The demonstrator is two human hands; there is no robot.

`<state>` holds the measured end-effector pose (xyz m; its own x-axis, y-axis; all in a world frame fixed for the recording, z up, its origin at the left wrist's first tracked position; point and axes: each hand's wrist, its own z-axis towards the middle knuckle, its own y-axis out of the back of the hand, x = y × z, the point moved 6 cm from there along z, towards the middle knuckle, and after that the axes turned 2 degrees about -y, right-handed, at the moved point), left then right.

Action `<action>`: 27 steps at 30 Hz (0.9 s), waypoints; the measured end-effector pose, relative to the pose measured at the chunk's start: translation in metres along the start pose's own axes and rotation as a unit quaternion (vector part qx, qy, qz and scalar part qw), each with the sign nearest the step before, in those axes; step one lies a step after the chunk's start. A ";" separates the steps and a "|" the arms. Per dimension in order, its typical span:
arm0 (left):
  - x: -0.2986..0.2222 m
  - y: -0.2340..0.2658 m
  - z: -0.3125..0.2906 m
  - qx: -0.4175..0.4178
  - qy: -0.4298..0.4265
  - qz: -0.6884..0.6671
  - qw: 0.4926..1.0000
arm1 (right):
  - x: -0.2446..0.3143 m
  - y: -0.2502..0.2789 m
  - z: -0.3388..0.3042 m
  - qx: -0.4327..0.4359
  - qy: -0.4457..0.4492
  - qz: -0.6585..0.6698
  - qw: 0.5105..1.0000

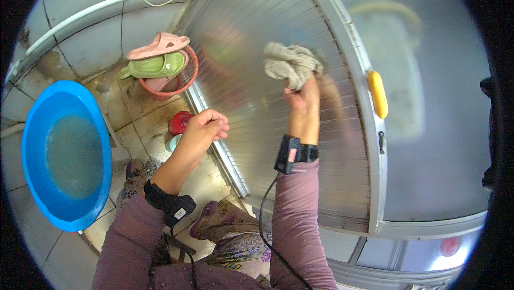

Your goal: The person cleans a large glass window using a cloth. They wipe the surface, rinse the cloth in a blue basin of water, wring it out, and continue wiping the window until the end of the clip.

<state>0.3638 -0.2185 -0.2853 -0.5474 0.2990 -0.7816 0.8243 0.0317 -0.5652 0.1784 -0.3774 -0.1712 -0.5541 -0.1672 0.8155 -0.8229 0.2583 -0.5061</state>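
A bunched grey-beige cloth (293,64) lies against the ribbed translucent door panel (257,102). My right hand (304,97) is closed on it from below, and the cloth covers most of the fingers. Lower and to the left, my left hand (206,129) hangs in front of the panel's lower left edge. Its fingers are curled in toward the thumb, with nothing showing in them. Both wrists wear black straps with small boxes and cables.
A blue basin (104,145) of cloudy water stands at left. Pink and green slippers (158,65) sit in a red basket (194,73) by the wall. A red object (181,122) is on the tiles below. A yellow handle (377,94) juts from the metal door frame (377,177).
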 end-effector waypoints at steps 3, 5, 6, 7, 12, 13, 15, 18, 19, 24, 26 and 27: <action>-0.009 0.009 0.001 -0.013 -0.005 -0.021 1.000 | -0.062 0.027 0.023 0.006 0.029 -0.090 0.996; -0.017 0.018 -0.001 -0.023 -0.017 -0.020 0.999 | -0.118 0.058 0.038 -0.035 -0.021 -0.093 0.995; -0.021 0.022 -0.003 -0.028 -0.017 -0.025 0.999 | -0.146 0.076 0.044 -0.065 -0.056 -0.088 0.992; -0.023 0.026 -0.005 -0.035 -0.014 -0.028 0.999 | -0.169 0.090 0.054 -0.076 -0.068 -0.094 0.990; -0.029 0.029 -0.017 -0.048 0.017 0.009 0.999 | -0.277 0.168 0.089 -0.138 -0.159 -0.081 0.974; -0.031 0.028 -0.018 -0.046 0.014 0.016 0.999 | -0.299 0.180 0.095 -0.162 -0.188 -0.064 0.967; -0.028 0.027 -0.017 -0.057 0.047 0.029 0.997 | -0.334 0.204 0.102 -0.185 -0.232 -0.045 0.954; -0.023 0.026 -0.013 -0.051 0.088 0.061 0.993 | -0.378 0.238 0.107 -0.241 -0.290 -0.024 0.926; -0.022 0.024 -0.011 -0.041 0.080 0.054 0.995 | -0.393 0.249 0.109 -0.255 -0.313 -0.006 0.915; -0.011 0.018 -0.014 -0.040 0.109 0.054 0.992 | -0.464 0.304 0.135 -0.244 -0.324 0.012 0.914; -0.008 0.014 -0.015 -0.037 0.118 0.037 0.992 | -0.475 0.317 0.150 -0.129 -0.257 -0.194 0.938; -0.007 0.012 -0.015 -0.035 0.122 0.027 0.992 | -0.481 0.323 0.153 -0.126 -0.260 -0.197 0.937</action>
<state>0.3794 -0.2063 -0.2828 -0.4577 0.5239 -0.7183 0.8641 0.0719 -0.4981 0.1595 -0.3588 -0.7696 -0.2541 -0.7210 0.6447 -0.9568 0.2846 -0.0588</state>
